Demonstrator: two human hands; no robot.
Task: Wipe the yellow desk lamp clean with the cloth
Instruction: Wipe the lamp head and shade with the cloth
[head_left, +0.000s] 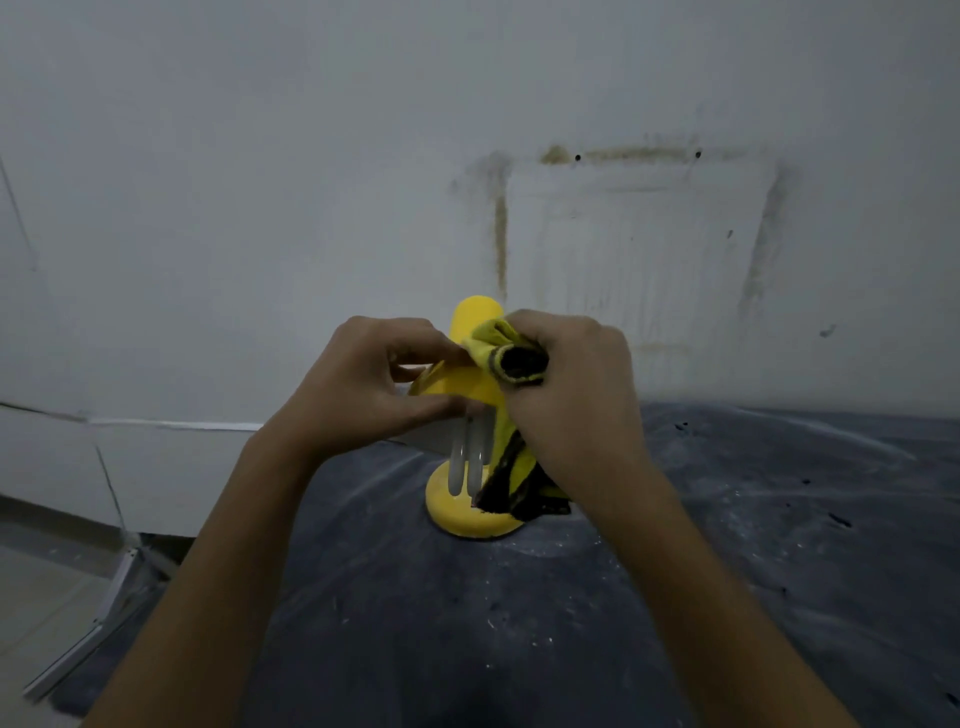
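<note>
Two bare forearms reach in over a dark, dusty bench. On it, close to the wall, stands the lamp, its round yellow foot flat on the bench and two white tubes hanging from the shade above. The left grip curls round the shade, thumb on top, fingers beneath. The right grip clutches a bunched yellow-and-black cloth, held against the shade's right side; its loose end droops onto the foot. Behind rises a stained white wall.
</note>
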